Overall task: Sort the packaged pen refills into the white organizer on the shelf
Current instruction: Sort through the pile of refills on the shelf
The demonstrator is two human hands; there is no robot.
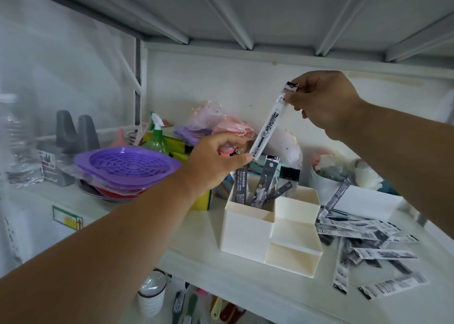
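nearest, loose refill packets [363,240] lay scattered on the white shelf [245,294], right of the white organizer [270,228]. several packets [260,188] already stood in its tall back-left compartment. above it, the left hand [216,161] pinched the lower end of a white refill packet [271,120], the right hand [324,100] gripped its top. behind stood a purple strainer [127,166] and a green spray bottle [157,137].

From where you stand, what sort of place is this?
Probably a household storage shelf, not a shop: the white shelf holds purple strainer baskets, a green spray bottle and loose refill packets beside a white organizer.
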